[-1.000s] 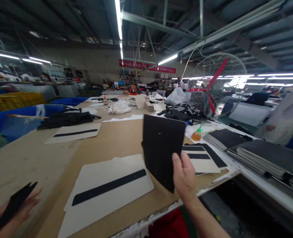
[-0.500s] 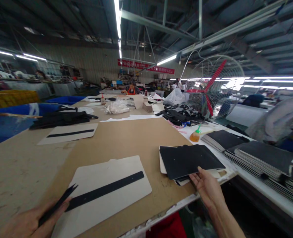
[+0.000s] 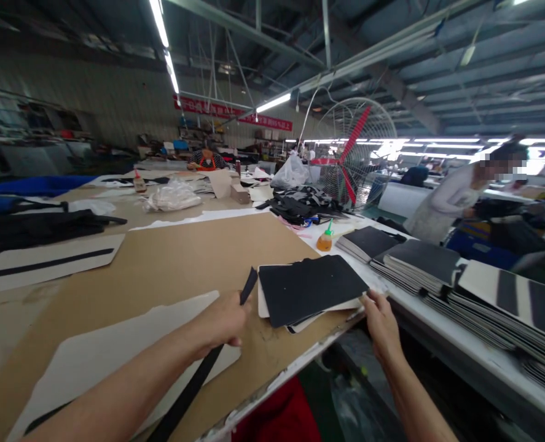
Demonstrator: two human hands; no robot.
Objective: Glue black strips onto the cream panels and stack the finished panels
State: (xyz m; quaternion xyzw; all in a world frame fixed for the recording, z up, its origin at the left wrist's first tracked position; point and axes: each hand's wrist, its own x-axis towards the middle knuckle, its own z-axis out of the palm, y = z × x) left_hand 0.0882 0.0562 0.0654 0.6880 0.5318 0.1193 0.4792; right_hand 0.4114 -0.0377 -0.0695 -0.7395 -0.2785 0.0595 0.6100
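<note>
My left hand [image 3: 226, 320] is closed around black strips [image 3: 250, 286]; one end pokes up past the fingers and a long part hangs down toward the table's front edge. Under that forearm lies a cream panel [image 3: 129, 344], its own black band mostly hidden by the arm. My right hand [image 3: 381, 319] pinches the right corner of a small pile of panels, with a black panel [image 3: 313, 288] on top and cream ones showing beneath. What exactly the right fingertips grip is too small to tell.
Another cream panel with a black band [image 3: 46, 261] lies at left. A glue bottle with a green tip [image 3: 325, 238] stands behind the pile. Stacked panels [image 3: 422, 261] line the right bench. Beyond are black scraps [image 3: 300, 204], a large fan [image 3: 352, 156] and a person [image 3: 447, 196].
My left hand has moved right and forward with the strips, across the cream panel to beside the pile. My right hand has shifted to the pile's right corner. The view has turned right.
</note>
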